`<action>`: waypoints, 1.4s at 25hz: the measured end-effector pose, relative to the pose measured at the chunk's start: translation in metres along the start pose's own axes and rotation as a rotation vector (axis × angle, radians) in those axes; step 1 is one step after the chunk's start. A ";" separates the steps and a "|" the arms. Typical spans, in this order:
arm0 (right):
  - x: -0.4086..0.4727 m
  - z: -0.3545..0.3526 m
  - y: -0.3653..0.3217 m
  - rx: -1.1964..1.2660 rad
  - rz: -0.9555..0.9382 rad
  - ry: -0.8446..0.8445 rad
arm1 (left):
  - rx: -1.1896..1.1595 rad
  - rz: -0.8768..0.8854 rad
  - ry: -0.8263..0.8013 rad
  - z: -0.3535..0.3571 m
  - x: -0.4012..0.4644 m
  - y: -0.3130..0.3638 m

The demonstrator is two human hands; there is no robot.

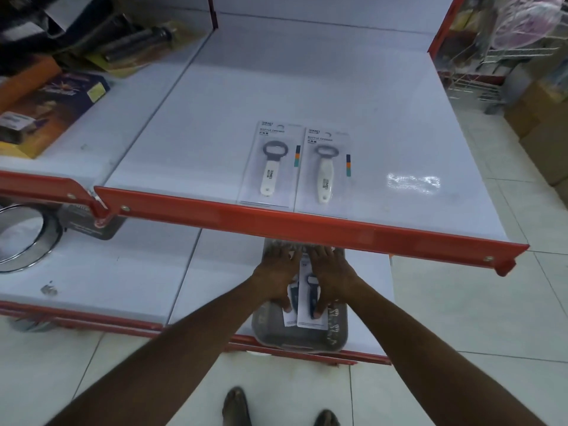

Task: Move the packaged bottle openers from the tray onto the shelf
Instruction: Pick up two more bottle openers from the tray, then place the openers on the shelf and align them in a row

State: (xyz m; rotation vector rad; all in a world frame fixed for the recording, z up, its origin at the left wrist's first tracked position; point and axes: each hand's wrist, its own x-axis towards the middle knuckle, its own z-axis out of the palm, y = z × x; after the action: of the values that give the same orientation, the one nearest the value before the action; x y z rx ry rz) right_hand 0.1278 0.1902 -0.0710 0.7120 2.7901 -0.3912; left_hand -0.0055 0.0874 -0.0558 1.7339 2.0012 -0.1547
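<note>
Two packaged bottle openers with white handles lie side by side on the upper white shelf (215,96), one on the left (272,162) and one on the right (325,172), close to its red front lip. Below, a grey tray (338,333) sits on the lower shelf and holds more packaged openers with dark handles (309,309). My left hand (278,276) and my right hand (330,276) both reach down into the tray, palms down, thumbs pressed on the packages. The fingertips are partly hidden under the upper shelf's lip.
The red shelf lip (307,222) runs across just above my hands. Boxed goods (46,103) and dark rolled items (135,41) fill the shelf to the left. A round metal pan (21,238) sits lower left. Cardboard boxes (541,124) stand on the tiled floor at right.
</note>
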 end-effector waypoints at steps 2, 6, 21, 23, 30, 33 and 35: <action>0.002 -0.001 -0.003 0.116 0.028 0.041 | 0.204 0.017 0.085 0.001 0.007 -0.002; -0.021 -0.039 -0.013 0.153 0.140 -0.056 | 0.143 -0.066 0.148 -0.014 -0.008 0.003; -0.227 -0.257 -0.089 0.827 0.022 0.834 | -0.848 0.191 0.893 -0.198 -0.226 0.078; -0.227 -0.291 -0.078 0.818 0.010 0.913 | -0.854 0.217 0.954 -0.230 -0.220 0.084; -0.147 -0.349 0.020 0.733 0.172 0.803 | -1.050 0.112 0.892 -0.289 -0.089 0.085; -0.108 -0.336 0.048 0.703 0.261 0.707 | -0.996 0.031 0.856 -0.286 -0.043 0.089; -0.093 -0.324 0.060 0.676 0.308 0.643 | -0.906 0.002 0.829 -0.283 -0.027 0.090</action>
State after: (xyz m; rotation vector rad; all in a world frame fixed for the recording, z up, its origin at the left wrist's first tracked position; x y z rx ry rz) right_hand 0.1857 0.3022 0.2474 1.6381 3.0044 -1.2617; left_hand 0.0026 0.1907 0.2233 1.2360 2.0195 1.4441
